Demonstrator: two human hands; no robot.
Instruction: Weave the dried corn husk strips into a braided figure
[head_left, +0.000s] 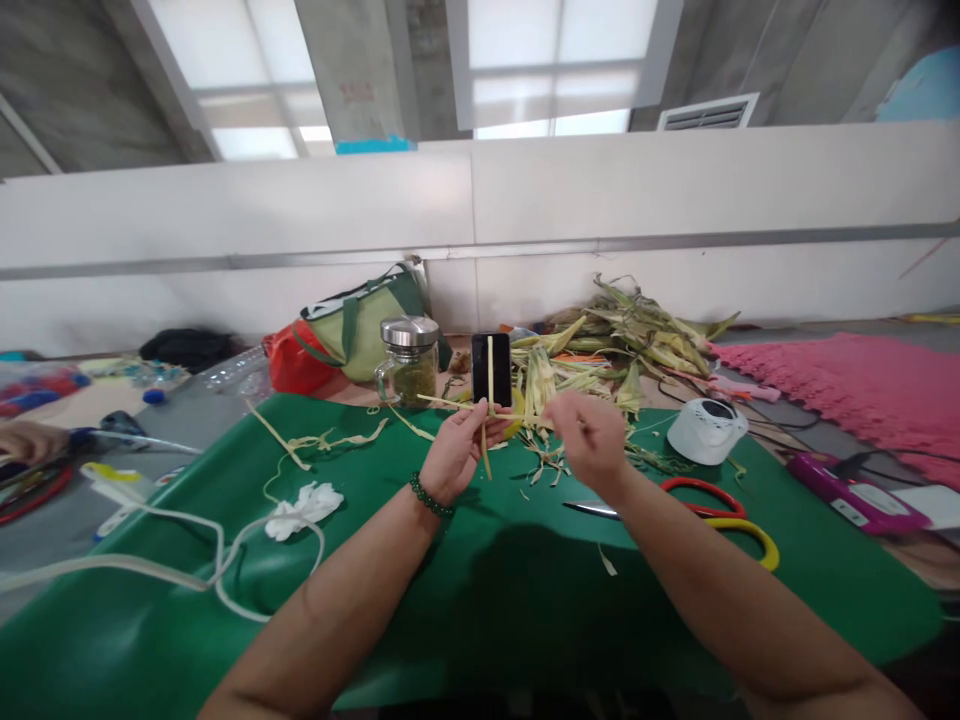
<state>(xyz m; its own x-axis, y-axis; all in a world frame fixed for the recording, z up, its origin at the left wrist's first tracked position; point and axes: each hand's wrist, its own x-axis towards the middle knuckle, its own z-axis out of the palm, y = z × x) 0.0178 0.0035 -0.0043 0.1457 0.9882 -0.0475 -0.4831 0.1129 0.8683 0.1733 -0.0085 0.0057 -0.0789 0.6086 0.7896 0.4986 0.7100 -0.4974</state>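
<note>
My left hand, with a green bead bracelet on its wrist, pinches a cross of pale dried husk strips where they meet. One strip stands upright in front of a dark phone; another runs sideways toward my right hand. My right hand is closed, slightly blurred, at the right end of the sideways strip. Its fingertips are partly hidden, but the strip appears to run into them. Behind the hands lies a heap of corn husks. Scissors lie partly under my right forearm.
A lidded glass jar and a green bag stand at the back. Crumpled tissue and a white cable lie left on the green mat. A white round object sits right. Another person's hand shows far left.
</note>
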